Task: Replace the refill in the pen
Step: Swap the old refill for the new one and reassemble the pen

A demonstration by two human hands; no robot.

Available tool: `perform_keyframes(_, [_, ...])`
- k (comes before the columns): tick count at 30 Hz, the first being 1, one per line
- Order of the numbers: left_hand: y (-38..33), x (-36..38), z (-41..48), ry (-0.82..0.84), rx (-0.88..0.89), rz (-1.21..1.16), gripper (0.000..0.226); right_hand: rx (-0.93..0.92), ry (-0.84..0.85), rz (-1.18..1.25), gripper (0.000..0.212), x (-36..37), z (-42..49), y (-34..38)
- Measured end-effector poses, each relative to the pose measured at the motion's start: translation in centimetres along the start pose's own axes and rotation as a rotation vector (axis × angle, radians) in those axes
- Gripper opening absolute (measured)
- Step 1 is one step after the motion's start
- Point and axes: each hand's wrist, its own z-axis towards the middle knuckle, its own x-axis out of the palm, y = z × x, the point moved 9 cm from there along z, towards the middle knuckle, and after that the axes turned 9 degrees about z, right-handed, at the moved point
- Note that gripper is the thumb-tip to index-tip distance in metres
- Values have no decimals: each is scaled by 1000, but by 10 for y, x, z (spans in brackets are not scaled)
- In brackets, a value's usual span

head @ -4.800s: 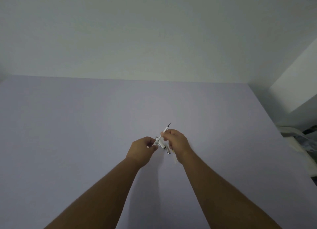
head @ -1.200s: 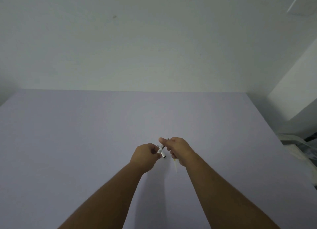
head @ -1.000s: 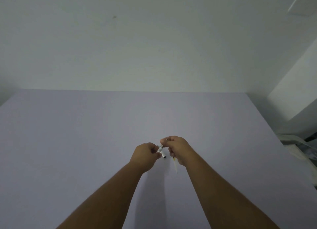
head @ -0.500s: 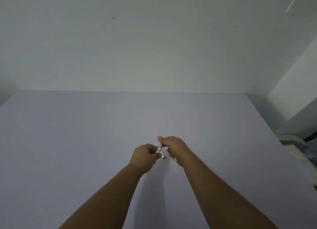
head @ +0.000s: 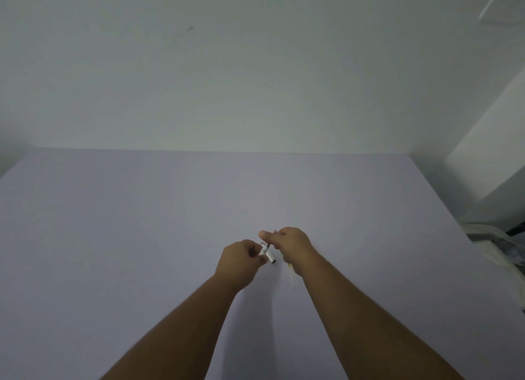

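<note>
Both hands meet above the middle of a pale lilac table [head: 142, 223]. My left hand [head: 241, 259] pinches a short silvery-white pen part [head: 268, 255] that juts out toward my right wrist, its dark end facing down-right. My right hand [head: 291, 244] is closed on the upper part of the pen, whose dark tip [head: 275, 231] peeks out above the fingers. The joint between the two parts is hidden by my fingers. A thin pale refill [head: 291, 276] lies on the table beside my right wrist, half covered by it.
A plain wall rises behind the table's far edge. Past the right table edge sits a white cabinet [head: 488, 158], with crumpled pale plastic and clutter [head: 494, 246] below it.
4.8 s ago a long refill stuck out above my right hand; now only a short dark tip shows. In the last second the hands have barely shifted, right thumb raised a little.
</note>
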Motion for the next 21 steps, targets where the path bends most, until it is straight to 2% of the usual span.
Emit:
perform_keyframes(2, [1,1,0,1,-3,-8,12,23,11,-1,53,1,0,-2])
perform_keyframes(6, [3,-3,1,-4,-19,-32,11,-2,107,138,29,7,-2,1])
perform_keyframes(10, [2,-2,-2,4,-13,-37,11,4,42,24,31,3,-2,-1])
perform_keyframes(15, [0,-3,-2,-8,-13,-50,9,-36,101,173,15,5,-3,2])
perform_keyframes(21, [4,-2,-1,-33,-24,-57,8,-31,54,135,19,5,1,1])
